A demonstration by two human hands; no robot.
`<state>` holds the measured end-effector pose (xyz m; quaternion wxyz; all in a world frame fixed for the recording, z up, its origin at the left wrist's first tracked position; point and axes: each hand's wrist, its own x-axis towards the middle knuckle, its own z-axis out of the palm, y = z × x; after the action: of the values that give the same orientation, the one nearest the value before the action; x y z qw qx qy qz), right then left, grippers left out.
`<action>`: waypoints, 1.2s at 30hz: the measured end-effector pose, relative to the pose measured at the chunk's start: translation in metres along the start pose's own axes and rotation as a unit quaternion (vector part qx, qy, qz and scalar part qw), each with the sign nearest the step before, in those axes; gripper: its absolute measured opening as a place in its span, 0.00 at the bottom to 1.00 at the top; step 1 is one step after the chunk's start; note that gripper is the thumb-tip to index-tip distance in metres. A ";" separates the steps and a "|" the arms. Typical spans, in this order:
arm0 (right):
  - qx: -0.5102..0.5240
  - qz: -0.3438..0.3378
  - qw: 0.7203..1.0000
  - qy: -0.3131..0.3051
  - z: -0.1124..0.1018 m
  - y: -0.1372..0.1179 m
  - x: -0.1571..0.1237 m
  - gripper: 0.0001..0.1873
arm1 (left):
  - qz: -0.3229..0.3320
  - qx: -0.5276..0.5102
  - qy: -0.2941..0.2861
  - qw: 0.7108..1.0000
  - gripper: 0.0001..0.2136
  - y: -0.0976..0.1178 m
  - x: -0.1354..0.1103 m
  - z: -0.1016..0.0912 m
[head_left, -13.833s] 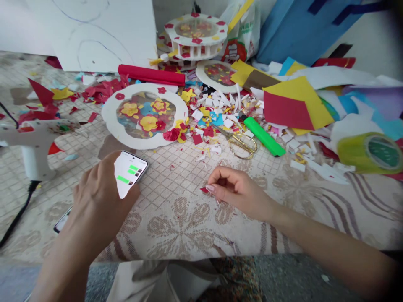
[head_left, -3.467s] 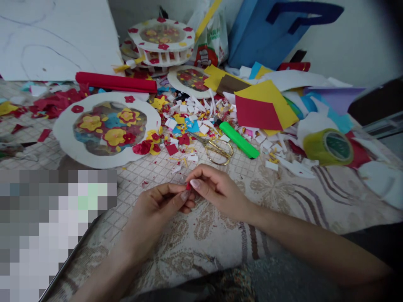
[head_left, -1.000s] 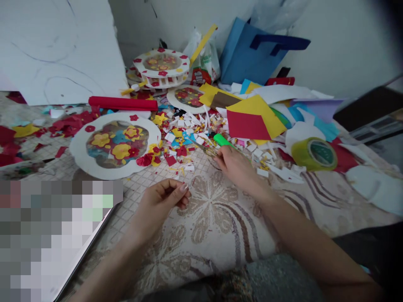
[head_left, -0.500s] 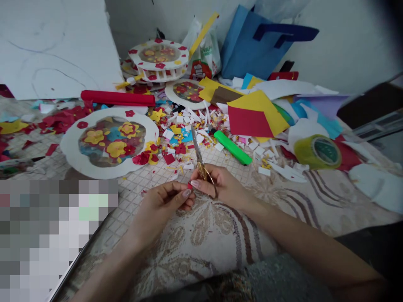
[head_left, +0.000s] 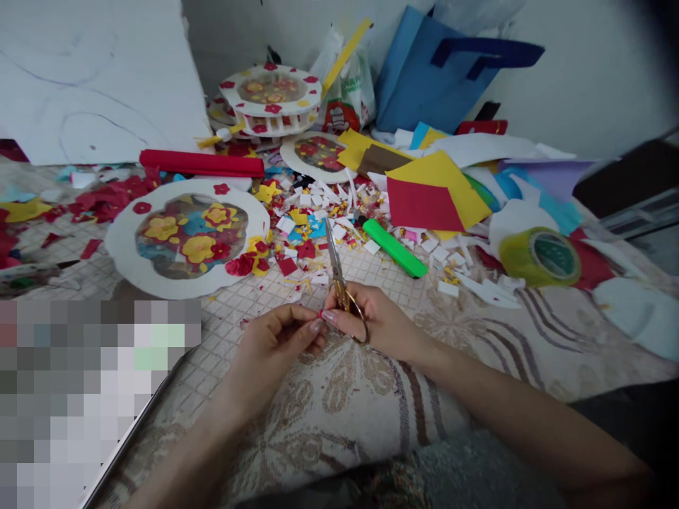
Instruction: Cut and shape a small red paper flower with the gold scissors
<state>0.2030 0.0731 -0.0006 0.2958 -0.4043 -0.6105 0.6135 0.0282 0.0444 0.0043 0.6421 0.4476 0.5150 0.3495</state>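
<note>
My left hand [head_left: 276,346] pinches a tiny red paper scrap [head_left: 320,315] between thumb and fingertips, low over the patterned tablecloth [head_left: 339,396]. My right hand [head_left: 379,322] touches that scrap with its fingertips and holds gold-handled scissors [head_left: 339,272], blades pointing away toward the scrap pile. A white round disc with yellow and red paper flowers [head_left: 185,233] lies to the left behind my hands.
A green marker [head_left: 395,247], yellow tape roll [head_left: 538,254], red and yellow paper sheets [head_left: 429,198], a red paper roll [head_left: 201,162], a tiered decorated disc [head_left: 270,95] and a blue bag [head_left: 429,71] crowd the back. A blurred patch [head_left: 79,396] covers the lower left.
One second ago my right hand was at the scissors by the green marker; it has lifted them and come back to my left hand's red scrap.
</note>
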 end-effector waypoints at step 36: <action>-0.296 -0.006 0.952 -0.080 0.002 -0.010 -0.018 0.17 | 0.022 -0.222 0.094 0.970 0.07 0.004 0.000 -0.005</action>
<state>0.2094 0.0572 0.0114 0.1168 -0.4192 -0.7890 0.4338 0.0233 0.0467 0.0077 0.6660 0.2704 0.4728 0.5097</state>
